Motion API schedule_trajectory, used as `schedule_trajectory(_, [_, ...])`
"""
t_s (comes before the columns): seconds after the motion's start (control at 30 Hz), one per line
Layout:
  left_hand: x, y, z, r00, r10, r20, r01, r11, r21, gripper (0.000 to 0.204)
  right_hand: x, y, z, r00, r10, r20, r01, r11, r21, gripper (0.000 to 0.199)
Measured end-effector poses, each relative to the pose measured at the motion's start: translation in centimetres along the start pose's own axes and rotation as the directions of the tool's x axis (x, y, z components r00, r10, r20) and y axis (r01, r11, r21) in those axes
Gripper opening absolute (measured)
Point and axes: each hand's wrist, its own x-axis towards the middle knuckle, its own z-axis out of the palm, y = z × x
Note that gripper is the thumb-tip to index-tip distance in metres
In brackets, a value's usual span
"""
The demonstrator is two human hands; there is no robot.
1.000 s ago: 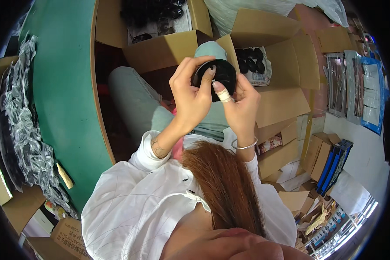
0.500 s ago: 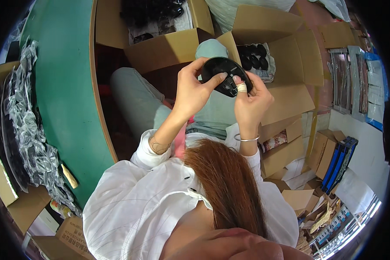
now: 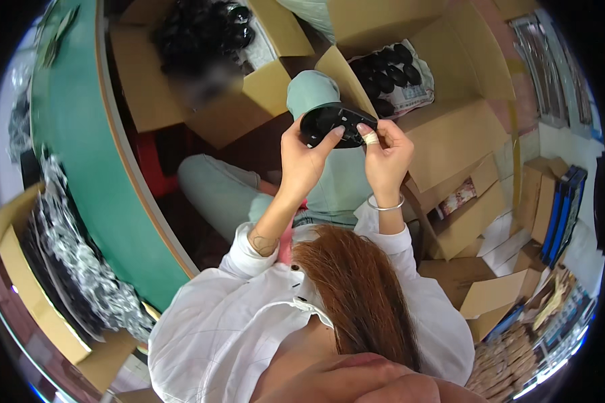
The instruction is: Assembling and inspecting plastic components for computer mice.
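Over my lap, both hands hold a black, rounded plastic shell (image 3: 326,123) with its hollow inner side facing up. My left hand (image 3: 304,153) grips its left end, the thumb pressed on the inside. At the other end, my right hand (image 3: 385,156) pinches the edge, its thumb wrapped in pale tape and resting near the small moulded details within. The fingers beneath the shell are mostly hidden. What the black part belongs to cannot be made out.
An open carton (image 3: 151,101) with black parts stands ahead on the left. Another open carton (image 3: 474,131) on the right holds black rounded pieces (image 3: 390,70) on printed wrapping. A green table (image 3: 91,158) runs along my left, with a box of plastic-wrapped dark parts (image 3: 67,262) beyond it.
The view has turned, so the cartons and table appear shifted. The shell is now turned and tilted flatter between my hands, which both still hold it.
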Motion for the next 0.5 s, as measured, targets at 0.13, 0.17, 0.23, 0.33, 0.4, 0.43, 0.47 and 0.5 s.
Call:
schedule_trajectory(0.13, [2.4,-1.0,2.0,0.998,-0.060,-0.021,0.060,0.998,-0.018,0.015,2.3,1.6,-0.2,0.989,0.147,0.023,-0.149,0.983,0.108,0.011])
schedule_trajectory(0.17, [2.9,-1.2,2.5,0.996,-0.076,-0.051,0.074,0.997,-0.035,0.015,2.7,2.0,-0.3,0.978,0.201,0.058,-0.208,0.967,0.151,0.011])
schedule_trajectory(0.23, [3.7,-1.6,3.3,0.993,-0.097,-0.066,0.095,0.995,-0.031,0.015,3.5,2.7,-0.4,0.961,0.265,0.083,-0.277,0.937,0.210,0.012])
schedule_trajectory(0.33, [4.5,-2.6,4.2,0.999,-0.049,-0.014,0.050,0.996,0.075,0.016,4.8,3.2,-0.7,0.956,0.284,0.076,-0.293,0.899,0.325,0.011])
schedule_trajectory(0.4, [4.9,-3.2,4.5,0.999,-0.046,0.020,0.043,0.992,0.122,0.016,5.1,3.4,-1.0,0.950,0.306,0.060,-0.306,0.877,0.372,0.011])
schedule_trajectory(0.43, [4.9,-3.4,4.5,0.999,-0.018,0.049,0.011,0.991,0.132,0.016,5.1,3.5,-1.1,0.952,0.304,0.044,-0.298,0.880,0.371,0.011])
schedule_trajectory(0.47, [5.1,-3.6,4.5,0.997,0.013,0.073,-0.023,0.990,0.139,0.017,5.1,3.5,-1.1,0.954,0.298,0.033,-0.289,0.883,0.369,0.011])
schedule_trajectory(0.5, [5.2,-3.8,4.4,0.994,0.043,0.098,-0.057,0.988,0.144,0.017,5.2,3.6,-1.1,0.956,0.292,0.022,-0.280,0.888,0.366,0.011])
